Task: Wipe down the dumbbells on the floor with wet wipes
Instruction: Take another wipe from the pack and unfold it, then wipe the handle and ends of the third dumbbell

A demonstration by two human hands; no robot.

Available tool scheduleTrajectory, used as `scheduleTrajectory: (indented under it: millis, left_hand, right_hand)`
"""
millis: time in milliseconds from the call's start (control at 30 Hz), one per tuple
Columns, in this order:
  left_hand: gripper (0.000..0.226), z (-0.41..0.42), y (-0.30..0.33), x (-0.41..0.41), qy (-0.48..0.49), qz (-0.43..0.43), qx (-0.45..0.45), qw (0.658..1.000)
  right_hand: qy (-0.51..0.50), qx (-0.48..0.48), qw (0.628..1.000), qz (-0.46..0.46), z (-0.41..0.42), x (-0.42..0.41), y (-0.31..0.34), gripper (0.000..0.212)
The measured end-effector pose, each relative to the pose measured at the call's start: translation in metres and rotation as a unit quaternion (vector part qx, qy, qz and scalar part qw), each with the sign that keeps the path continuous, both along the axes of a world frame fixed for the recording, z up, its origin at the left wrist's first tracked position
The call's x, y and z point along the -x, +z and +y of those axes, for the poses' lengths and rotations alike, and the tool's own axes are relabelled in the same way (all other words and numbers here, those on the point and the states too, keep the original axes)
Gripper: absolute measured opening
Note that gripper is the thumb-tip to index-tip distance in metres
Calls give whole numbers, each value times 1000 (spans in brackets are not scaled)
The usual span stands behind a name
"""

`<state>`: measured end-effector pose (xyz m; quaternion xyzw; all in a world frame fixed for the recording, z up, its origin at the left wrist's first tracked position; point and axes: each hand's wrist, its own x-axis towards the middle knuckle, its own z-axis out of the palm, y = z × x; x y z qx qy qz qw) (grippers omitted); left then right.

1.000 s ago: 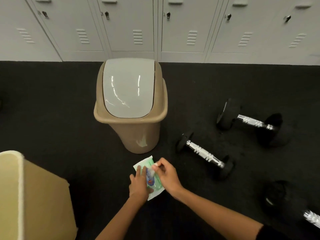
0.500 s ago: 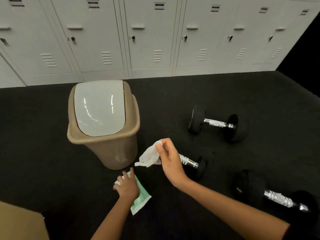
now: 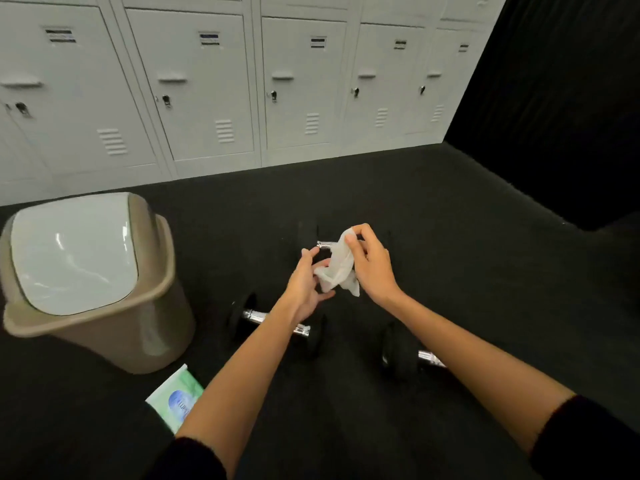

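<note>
Both hands up in front, mid-scene, w/ a crumpled white wet wipe (image 3: 337, 268) hanging between them. Right hand (image 3: 372, 268) pinches the wipe's top edge btwn thumb and forefinger, other fingers curled loosely behind the cloth. Left hand (image 3: 306, 285) is held palm-up under the wipe's lower part, fingers loosely spread, fingertips touching the cloth but not clamped on it. Three dumbbells on the dark floor (image 3: 450, 237): far dumbbell (image 3: 323, 243) sits behind the hands, only a bit of chrome handle and one black head visible; middle dumbbell (image 3: 252, 315) lies near-left of the hands, its handle partly covered by the left forearm; right dumbbell (image 3: 401, 351) lies under the right forearm, one head and a stub of handle showing. Tan swing-lid bin (image 3: 138, 323) stands left, white lid (image 3: 72, 251) shut, so contents can't be seen. Green wipes pack (image 3: 175, 396) lies flat on the floor just near-side of the bin, partly behind the left arm; can't tell if its flap is open. Row of pale lockers (image 3: 207, 91) along the far wall, doors shut.
</note>
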<state>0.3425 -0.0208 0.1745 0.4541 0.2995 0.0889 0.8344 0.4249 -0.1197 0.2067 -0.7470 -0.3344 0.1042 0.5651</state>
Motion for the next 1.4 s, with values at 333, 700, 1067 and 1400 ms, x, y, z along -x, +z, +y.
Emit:
scheduleTrajectory:
  millis: [333, 700, 1067, 1400]
  left_hand:
    - [30, -60, 55, -71, -329, 19, -255, 909]
    - [23, -118, 51, -101, -179, 12, -225, 958]
    - [35, -141, -2, -120, -219, 34, -150, 963]
    - [26, -149, -36, -122, -171, 32, -227, 958]
  right_hand:
    - [-154, 14, 988, 23, -96, -90, 34, 16]
    - [-260, -85, 937, 216, -136, -90, 7, 9]
    - [54, 80, 986, 140, -201, -88, -33, 18]
    - [-103, 149, 980, 81, -213, -105, -82, 28]
